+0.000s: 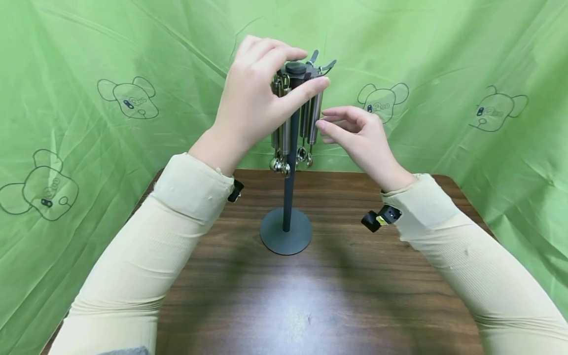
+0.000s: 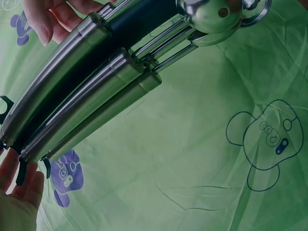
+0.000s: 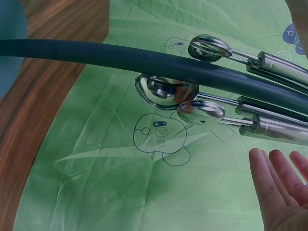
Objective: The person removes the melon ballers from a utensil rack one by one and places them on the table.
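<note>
A dark metal stand [image 1: 288, 192] with a round base rises from the table, with hooks at its top. Stainless-steel utensils [image 1: 285, 123] hang from the hooks, with thick tubular handles and small round, spoon-like heads. My left hand [image 1: 253, 88] curls its fingers and thumb round the top of the stand by the hooks. To the right of the hanging handles [image 1: 316, 108] is my right hand [image 1: 357, 130], its fingertips close beside them. In the right wrist view the fingers [image 3: 264, 178] of that hand are extended below a handle, with a gap between.
The wooden table [image 1: 377, 276] extends in front of the stand's base. Green cloth [image 1: 186, 44] printed with bear faces hangs behind and on both sides. A small black camera [image 1: 381, 217] is strapped to the right wrist.
</note>
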Available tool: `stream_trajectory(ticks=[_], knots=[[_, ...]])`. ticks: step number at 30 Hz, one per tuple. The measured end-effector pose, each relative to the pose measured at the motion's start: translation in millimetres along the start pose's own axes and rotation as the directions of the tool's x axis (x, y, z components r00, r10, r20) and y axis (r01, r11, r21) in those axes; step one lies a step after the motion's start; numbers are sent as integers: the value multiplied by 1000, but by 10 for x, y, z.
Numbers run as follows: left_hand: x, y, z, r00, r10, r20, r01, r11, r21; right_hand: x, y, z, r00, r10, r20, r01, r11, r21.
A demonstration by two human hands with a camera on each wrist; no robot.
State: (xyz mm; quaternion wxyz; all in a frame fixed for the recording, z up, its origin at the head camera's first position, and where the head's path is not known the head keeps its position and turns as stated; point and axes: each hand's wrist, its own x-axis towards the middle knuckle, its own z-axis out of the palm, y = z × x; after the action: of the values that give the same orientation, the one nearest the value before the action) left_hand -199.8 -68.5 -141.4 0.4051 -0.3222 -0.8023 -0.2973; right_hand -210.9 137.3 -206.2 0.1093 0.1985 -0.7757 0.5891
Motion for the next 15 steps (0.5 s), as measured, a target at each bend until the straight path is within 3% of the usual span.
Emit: stream_trajectory(ticks=[4, 8, 15], knots=[[-3, -2, 19, 1000, -16, 1, 16, 1000, 8, 6, -2, 31, 1000, -5, -3, 5, 1000, -17], [-7, -21, 32, 1000, 7, -16, -6, 1000, 15, 17, -12, 64, 1000, -17, -15, 17, 1000, -5], [-35, -86, 91, 988, 85, -128, -88, 996, -18, 26, -18, 114, 998, -40, -47, 41, 999, 34]])
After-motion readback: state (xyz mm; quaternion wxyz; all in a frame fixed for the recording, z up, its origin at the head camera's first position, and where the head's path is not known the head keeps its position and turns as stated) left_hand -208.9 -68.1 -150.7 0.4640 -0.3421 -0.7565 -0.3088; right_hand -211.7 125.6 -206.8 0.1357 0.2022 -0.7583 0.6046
